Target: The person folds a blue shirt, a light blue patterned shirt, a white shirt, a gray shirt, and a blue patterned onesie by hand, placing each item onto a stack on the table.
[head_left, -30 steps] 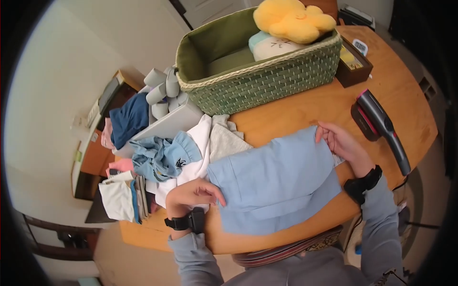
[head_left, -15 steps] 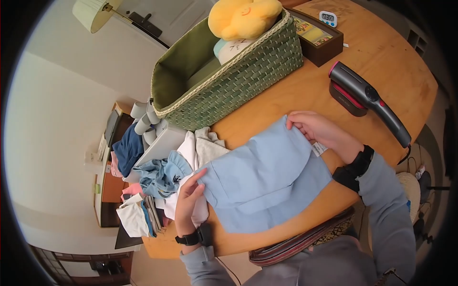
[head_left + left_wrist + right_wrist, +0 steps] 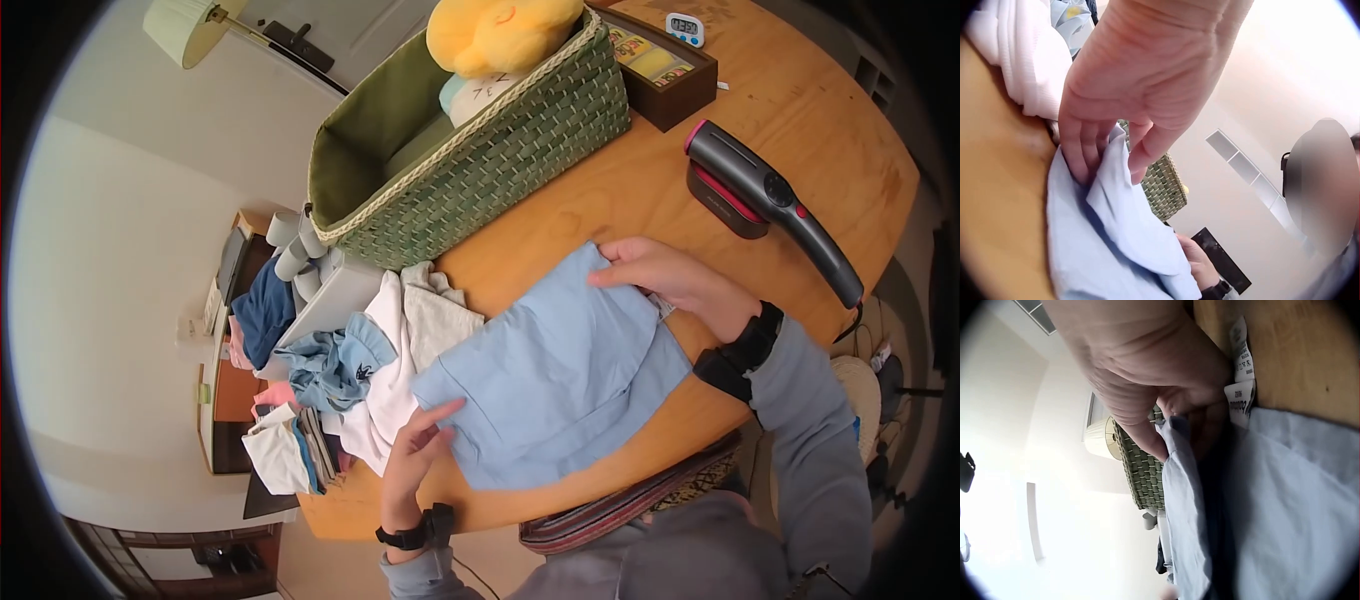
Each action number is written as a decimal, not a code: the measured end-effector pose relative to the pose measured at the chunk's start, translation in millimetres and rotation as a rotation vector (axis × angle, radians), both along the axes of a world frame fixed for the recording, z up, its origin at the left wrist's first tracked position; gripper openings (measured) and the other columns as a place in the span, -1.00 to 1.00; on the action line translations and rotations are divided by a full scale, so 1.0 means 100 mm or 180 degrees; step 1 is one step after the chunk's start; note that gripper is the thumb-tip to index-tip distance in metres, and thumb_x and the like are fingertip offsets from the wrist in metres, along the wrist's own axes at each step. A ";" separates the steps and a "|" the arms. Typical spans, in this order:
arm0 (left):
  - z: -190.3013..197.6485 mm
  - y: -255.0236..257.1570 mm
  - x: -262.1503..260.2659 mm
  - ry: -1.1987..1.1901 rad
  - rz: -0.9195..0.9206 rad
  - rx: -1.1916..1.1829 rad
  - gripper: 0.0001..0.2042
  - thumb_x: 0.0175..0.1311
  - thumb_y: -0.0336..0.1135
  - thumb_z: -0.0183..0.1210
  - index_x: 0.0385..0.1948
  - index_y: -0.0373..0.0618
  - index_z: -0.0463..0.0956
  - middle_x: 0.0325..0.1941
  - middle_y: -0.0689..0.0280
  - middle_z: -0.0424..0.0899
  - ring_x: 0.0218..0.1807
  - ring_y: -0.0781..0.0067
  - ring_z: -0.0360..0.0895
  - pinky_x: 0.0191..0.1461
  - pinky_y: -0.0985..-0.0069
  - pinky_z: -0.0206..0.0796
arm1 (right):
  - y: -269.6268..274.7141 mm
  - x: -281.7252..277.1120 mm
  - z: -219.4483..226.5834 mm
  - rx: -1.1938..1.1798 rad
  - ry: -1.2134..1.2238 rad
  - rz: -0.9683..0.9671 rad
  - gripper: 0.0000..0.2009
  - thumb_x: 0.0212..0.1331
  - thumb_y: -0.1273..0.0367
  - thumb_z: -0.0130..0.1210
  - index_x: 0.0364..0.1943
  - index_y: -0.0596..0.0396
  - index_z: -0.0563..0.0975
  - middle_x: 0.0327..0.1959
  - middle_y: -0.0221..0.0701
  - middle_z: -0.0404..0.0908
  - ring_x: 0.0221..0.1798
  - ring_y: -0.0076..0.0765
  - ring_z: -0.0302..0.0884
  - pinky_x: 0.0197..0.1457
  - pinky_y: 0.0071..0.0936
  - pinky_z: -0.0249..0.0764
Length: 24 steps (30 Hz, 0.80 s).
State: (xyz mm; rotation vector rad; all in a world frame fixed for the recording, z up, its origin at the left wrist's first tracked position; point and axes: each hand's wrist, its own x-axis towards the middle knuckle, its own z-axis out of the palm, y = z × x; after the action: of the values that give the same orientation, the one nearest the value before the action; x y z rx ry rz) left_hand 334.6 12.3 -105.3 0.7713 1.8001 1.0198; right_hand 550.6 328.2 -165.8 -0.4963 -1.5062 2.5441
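A light blue folded garment (image 3: 545, 370) lies across the front of the table, its near part spread toward the person's lap. My left hand (image 3: 418, 452) is at its left edge. In the left wrist view, thumb and fingers (image 3: 1088, 153) pinch a raised fold of the cloth (image 3: 1119, 212) from both sides. At the far right corner my right hand (image 3: 675, 278) pinches the upper layer, thumb on top. The right wrist view has that layer lifted off the one beneath, with a white care label (image 3: 1241, 397) beside the fingers.
A green woven basket (image 3: 480, 190) with plush toys (image 3: 505, 40) stands at the back. On the right lies a handheld steamer (image 3: 775, 200), near a brown box (image 3: 665, 85) and a timer (image 3: 685, 28). Crumpled clothes (image 3: 340, 360) and a folded stack (image 3: 290, 450) are at the left.
The head view has swung, shifting the scene. My left hand has moved along the garment's left edge and now pinches the cloth. My right thumb has come over the far right corner.
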 end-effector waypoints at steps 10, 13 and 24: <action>-0.07 0.17 0.08 0.0006 0.0901 0.0089 -0.73 0.26 -0.55 0.00 -0.01 -0.16 0.41 -0.04 0.40 0.45 0.04 0.58 0.36 0.18 0.71 0.08 | -0.02 0.01 0.02 0.0203 -0.0024 0.0222 -0.63 0.17 0.38 0.09 0.05 0.27 0.44 0.00 -0.35 0.54 0.03 -0.50 0.46 0.10 -0.56 0.36; -0.14 0.22 0.07 -0.0014 0.0731 0.0493 -0.68 0.25 -0.56 0.04 0.05 -0.16 0.37 -0.04 0.39 0.44 0.02 0.58 0.35 0.17 0.71 0.09 | -0.03 0.01 0.06 0.0084 0.0023 0.0231 -0.60 0.17 0.37 0.10 0.08 0.28 0.42 0.04 -0.35 0.52 0.06 -0.50 0.44 0.13 -0.55 0.33; -0.11 0.19 -0.03 0.0485 0.0407 0.0539 -0.71 0.22 -0.57 0.09 -0.01 -0.17 0.50 -0.30 0.50 0.51 -0.46 0.85 0.29 -0.49 0.85 -0.02 | -0.02 0.02 0.07 0.0281 0.0017 0.0165 -0.63 0.10 0.46 0.18 0.01 0.29 0.45 -0.03 -0.38 0.56 -0.01 -0.54 0.48 0.12 -0.56 0.36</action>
State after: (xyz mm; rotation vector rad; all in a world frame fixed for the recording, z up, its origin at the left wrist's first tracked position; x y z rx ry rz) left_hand 331.8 31.1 -116.5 0.8654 1.9305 1.2386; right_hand 552.5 325.9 -159.2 -0.4438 -1.6418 2.5011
